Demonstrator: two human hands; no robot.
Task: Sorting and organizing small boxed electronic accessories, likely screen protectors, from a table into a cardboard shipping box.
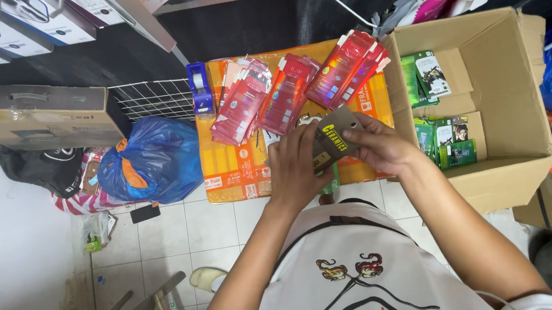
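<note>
Left hand point(295, 166) fingers wrapped around a flat brown packet point(334, 139), right hand point(379, 144) fingers pinching its right edge; packet held above the orange box point(238, 164). Red packets point(284, 93) fanned on that box; open cardboard carton point(507, 126) with green packets point(443, 140) just right.

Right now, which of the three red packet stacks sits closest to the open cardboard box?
The rightmost red packet stack: it fans out at the orange box's back right corner, almost touching the open cardboard box. The other two stacks lie further left, toward the tape dispenser.
</note>
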